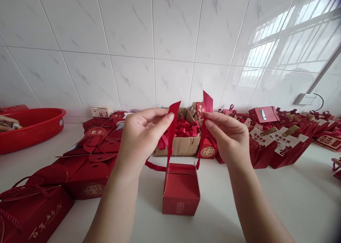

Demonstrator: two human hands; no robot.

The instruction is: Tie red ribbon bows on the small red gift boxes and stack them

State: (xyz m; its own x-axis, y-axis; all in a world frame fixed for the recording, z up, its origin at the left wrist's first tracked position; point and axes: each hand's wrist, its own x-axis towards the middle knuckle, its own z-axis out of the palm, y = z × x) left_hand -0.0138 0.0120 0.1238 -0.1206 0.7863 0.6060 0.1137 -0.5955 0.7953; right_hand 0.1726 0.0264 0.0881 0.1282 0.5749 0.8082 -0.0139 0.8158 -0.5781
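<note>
Red ribbon rises at a small box, pinched by left grip and right grip; behind, a carton holds loose ribbons.

On the white counter, 1 small red box is flanked leftward by gift boxes and 1 basin, rightward by upright cartons, and backed by 1 cardboard box.

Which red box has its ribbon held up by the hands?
The lone middle box: the left hand and right hand pinch its ribbon. The other boxes sit left, right and behind.
</note>
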